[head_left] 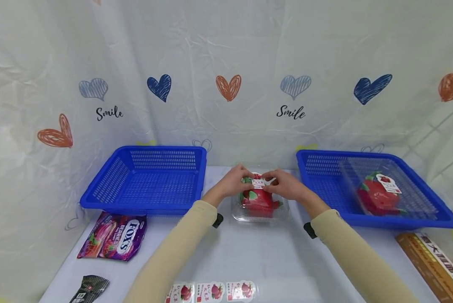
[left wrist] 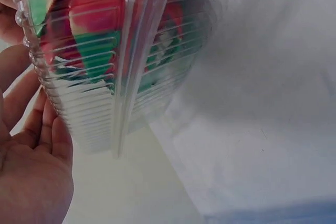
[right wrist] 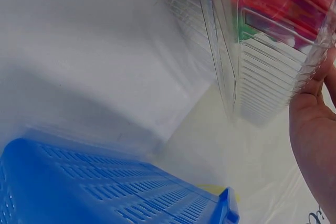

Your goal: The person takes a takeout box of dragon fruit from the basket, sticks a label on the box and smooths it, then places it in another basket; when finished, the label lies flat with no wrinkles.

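Note:
A clear plastic clamshell box (head_left: 245, 216) holding a red and green dragon fruit (head_left: 258, 202) stands mid-table. On its lid lies a white and red label (head_left: 258, 183). My left hand (head_left: 232, 182) touches the label's left side, thumb and index finger spread apart. From the opposite side, my right hand (head_left: 287, 185) rests its fingertips along the label's right edge. Both wrist views show the box from the side, with the left hand (left wrist: 37, 166) and right hand (right wrist: 315, 114) against its lid; the label is hidden there.
At the left stands a blue basket (head_left: 143, 210); the right blue basket (head_left: 366, 221) holds another labelled dragon fruit box (head_left: 382, 193). Also present are a Fox's candy bag (head_left: 114, 236), a black packet (head_left: 91, 288), a strip of labels (head_left: 211, 292) and a long brown box (head_left: 435, 265).

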